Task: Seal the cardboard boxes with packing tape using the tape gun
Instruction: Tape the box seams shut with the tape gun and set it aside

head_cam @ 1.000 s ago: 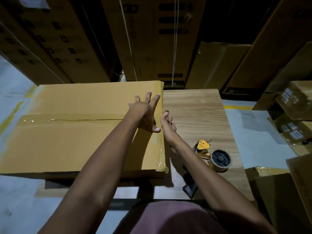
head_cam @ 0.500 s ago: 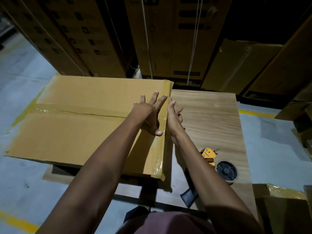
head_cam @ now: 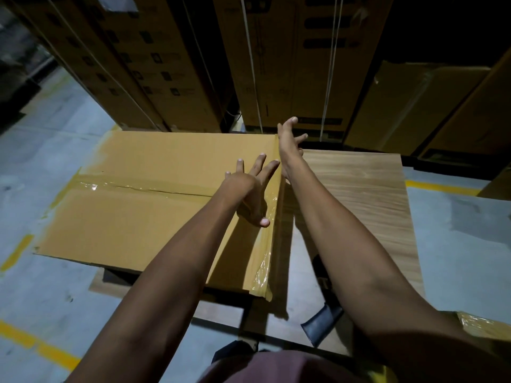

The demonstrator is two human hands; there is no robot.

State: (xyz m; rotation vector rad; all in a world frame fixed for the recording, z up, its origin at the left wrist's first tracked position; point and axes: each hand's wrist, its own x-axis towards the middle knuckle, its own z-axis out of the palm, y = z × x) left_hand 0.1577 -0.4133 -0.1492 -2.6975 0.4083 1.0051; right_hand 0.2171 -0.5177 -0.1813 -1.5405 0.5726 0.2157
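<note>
The cardboard box [head_cam: 143, 208] lies flat on the left part of the wooden table [head_cam: 367, 194], its long axis running roughly from nine o'clock to three o'clock; a glossy tape strip [head_cam: 130, 186] covers the centre seam along that axis, and a second strip, the edge tape [head_cam: 272, 217], wraps the right-hand edge from twelve o'clock to six o'clock, crinkled and lifting at its near end.

The left hand [head_cam: 253, 194] rests on the box top just beside that edge, fingers spread and straight toward twelve o'clock, thumb toward five o'clock, holding nothing; from it the taped edge lies at three o'clock, almost touching the fingertips.

The right hand [head_cam: 290, 145] is farther out, at the far corner of the same edge, fingers loosely extended and gripping nothing; whether its palm presses the tape or the box's side I cannot tell.

My judgement: the next move turns on this edge strip, which runs away from and toward the body; the right hand is nearer its far end, the left nearer its middle, and the loose near end lies toward six o'clock of both.

The tape gun is mostly hidden under the right forearm; only a dark handle [head_cam: 320, 324] shows near six o'clock, well apart from both hands; the roll is out of sight; the box's right side face is in shadow.
</note>
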